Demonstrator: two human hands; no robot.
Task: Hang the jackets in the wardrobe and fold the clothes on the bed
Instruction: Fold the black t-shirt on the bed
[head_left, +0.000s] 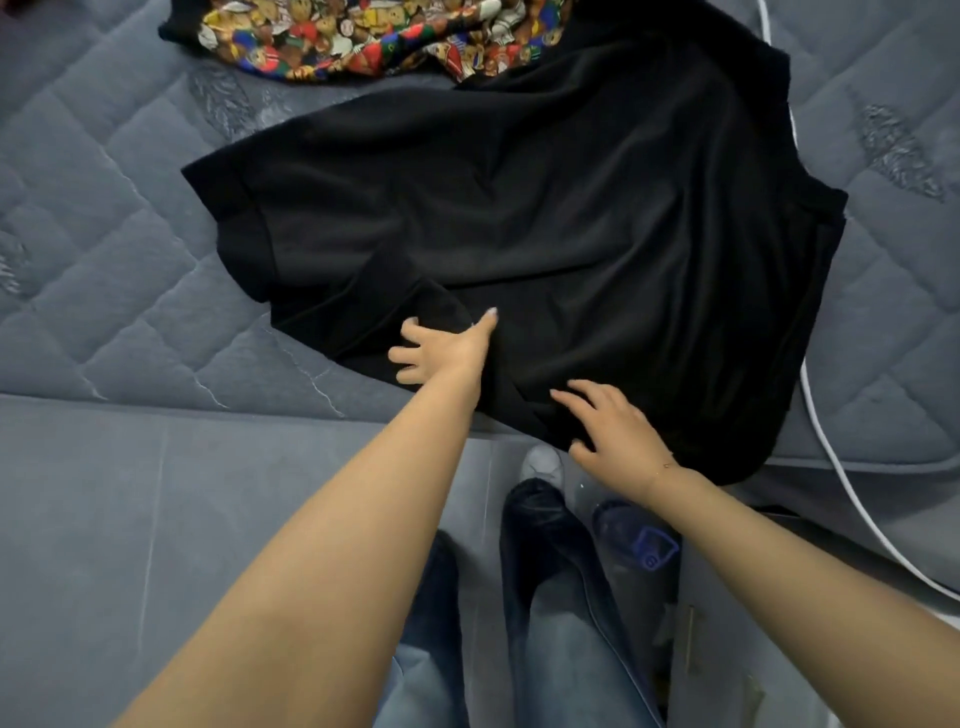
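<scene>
A black T-shirt (545, 218) lies spread on the grey quilted bed (114, 249), one sleeve reaching left and its near edge hanging a little over the bed's front edge. My left hand (441, 348) rests flat on the shirt's near left part by a fold, fingers spread and thumb pointing up. My right hand (613, 426) lies on the shirt's near edge with fingers loosely spread, holding nothing.
A colourful patterned garment (363, 36) lies at the far side of the bed, partly under the black shirt. A white cable (841, 467) runs down the bed's right side. Below the bed edge are my legs in jeans (545, 649) and a plastic bottle (634, 540).
</scene>
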